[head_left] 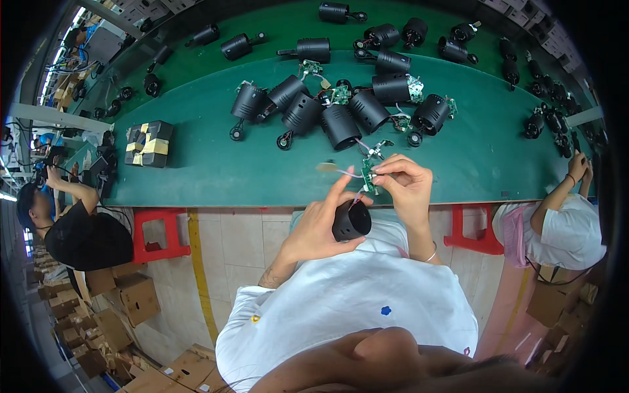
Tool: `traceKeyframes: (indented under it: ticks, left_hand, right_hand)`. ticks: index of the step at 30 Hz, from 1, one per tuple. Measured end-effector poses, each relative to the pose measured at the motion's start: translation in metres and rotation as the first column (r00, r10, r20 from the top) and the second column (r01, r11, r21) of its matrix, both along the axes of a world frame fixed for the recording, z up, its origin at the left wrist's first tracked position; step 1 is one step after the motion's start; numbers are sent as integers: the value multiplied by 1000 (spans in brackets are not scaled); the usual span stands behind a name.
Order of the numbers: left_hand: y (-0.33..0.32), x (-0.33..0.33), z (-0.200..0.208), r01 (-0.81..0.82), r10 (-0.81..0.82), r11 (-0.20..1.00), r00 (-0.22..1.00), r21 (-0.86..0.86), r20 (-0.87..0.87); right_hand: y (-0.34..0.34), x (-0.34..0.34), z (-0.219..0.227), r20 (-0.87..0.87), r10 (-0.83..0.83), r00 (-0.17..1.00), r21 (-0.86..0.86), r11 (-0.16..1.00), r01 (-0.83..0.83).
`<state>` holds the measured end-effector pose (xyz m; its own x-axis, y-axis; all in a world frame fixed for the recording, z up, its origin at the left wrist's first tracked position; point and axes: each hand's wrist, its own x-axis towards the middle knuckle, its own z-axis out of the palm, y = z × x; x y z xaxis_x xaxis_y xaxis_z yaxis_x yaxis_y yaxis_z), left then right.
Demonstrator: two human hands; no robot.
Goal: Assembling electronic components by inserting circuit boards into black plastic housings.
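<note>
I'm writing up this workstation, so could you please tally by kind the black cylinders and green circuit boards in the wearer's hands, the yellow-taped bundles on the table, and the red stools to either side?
Black cylinder in the left hand: 1
Green circuit board in the right hand: 1
Yellow-taped black bundle: 1
Red stools: 2
Total: 5

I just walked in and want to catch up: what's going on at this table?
The person's left hand holds a black cylindrical housing, while the right hand pinches a small green circuit board just above it. Wires run between the two. Beyond the hands, more black cylinders lie clustered on the green table, several with boards outside them.
</note>
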<state>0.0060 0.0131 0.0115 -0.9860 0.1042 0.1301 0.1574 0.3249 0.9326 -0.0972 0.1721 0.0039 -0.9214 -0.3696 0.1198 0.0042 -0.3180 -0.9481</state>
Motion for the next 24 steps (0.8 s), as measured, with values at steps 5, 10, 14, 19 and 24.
traceKeyframes:
  ticks: [5, 10, 14, 19, 24]
  left_hand:
    - [4, -1, 2, -29, 29, 1000, 999, -10, -34]
    - [7, -3, -8, -39, 48, 983, 998, 178, -45]
    - [4, -5, -18, -18, 22, 914, 1000, 406, -4]
    - [-2, -7, -27, 73, -161, 792, 983, 606, 92]
    - [5, -7, -30, -46, -168, 609, 968, 792, 186]
  right_hand:
    - [-1, 1, -4, -126, -75, 989, 18, 997, 78]
    - [1, -1, -2, -191, -71, 979, -47, 997, 63]
    - [2, -1, 4, -192, -25, 981, -130, 992, 0]
    - [0, 0, 12, -217, 46, 975, -155, 985, -81]
    - [-1, 1, 20, -291, 84, 953, -107, 987, -120]
